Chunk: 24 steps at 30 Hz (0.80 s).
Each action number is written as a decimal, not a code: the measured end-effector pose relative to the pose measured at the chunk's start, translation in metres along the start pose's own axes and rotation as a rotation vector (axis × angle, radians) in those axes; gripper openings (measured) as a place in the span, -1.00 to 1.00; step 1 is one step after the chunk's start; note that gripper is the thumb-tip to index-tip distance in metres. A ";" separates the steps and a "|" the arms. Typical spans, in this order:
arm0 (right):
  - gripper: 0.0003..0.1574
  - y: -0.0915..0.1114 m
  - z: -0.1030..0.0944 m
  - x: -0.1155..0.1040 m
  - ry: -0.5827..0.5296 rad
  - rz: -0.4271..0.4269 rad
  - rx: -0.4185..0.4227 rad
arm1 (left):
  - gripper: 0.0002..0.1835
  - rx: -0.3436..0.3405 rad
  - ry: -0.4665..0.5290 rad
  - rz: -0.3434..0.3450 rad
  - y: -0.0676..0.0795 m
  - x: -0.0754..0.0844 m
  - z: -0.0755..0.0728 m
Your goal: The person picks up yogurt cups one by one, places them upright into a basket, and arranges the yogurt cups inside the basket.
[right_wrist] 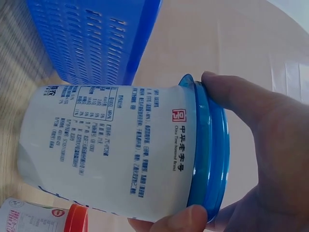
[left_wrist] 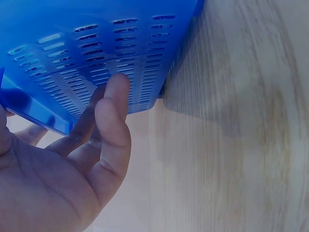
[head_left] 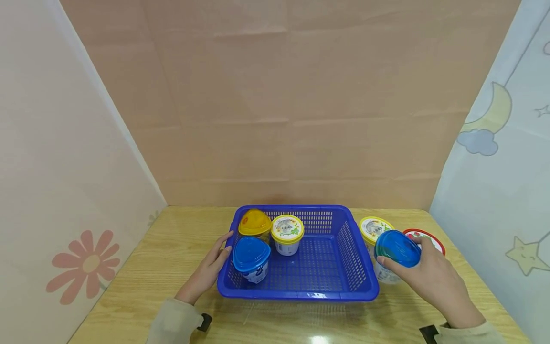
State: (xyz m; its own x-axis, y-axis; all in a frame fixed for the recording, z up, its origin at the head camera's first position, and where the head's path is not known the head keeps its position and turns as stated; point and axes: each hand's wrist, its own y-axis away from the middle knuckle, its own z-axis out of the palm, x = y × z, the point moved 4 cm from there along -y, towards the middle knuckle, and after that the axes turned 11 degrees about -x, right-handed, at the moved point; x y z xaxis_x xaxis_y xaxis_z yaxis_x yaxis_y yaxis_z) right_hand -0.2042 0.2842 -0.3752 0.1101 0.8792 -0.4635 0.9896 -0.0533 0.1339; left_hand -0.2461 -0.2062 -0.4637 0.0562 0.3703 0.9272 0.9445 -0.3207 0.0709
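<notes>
On the right, my right hand grips a white plastic cup by its blue lid, thumb and fingers on opposite edges. The cup is just outside the right side of a blue plastic basket. At the basket's left rim, my left hand holds on, its lower fingers bent beneath the rim by the slotted wall. Inside the basket's left part stand a blue-lidded cup, a yellow-domed cup and a yellow-rimmed white cup.
Beyond the held cup stand another yellow-rimmed cup and a red-rimmed cup, both partly hidden. Everything rests on a wood-grain table. A brown covering is behind, with printed panels on both sides.
</notes>
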 end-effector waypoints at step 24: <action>0.47 0.004 -0.006 -0.018 -0.011 -0.034 0.064 | -0.47 0.010 0.012 0.007 0.001 0.001 0.001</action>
State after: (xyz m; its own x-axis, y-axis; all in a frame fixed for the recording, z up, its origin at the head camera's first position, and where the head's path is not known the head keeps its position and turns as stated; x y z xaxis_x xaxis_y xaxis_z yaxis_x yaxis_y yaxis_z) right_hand -0.2027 0.2709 -0.3607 0.0770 0.8760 -0.4762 0.9966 -0.0538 0.0621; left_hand -0.2445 -0.2050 -0.4632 0.0586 0.3576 0.9320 0.9473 -0.3145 0.0611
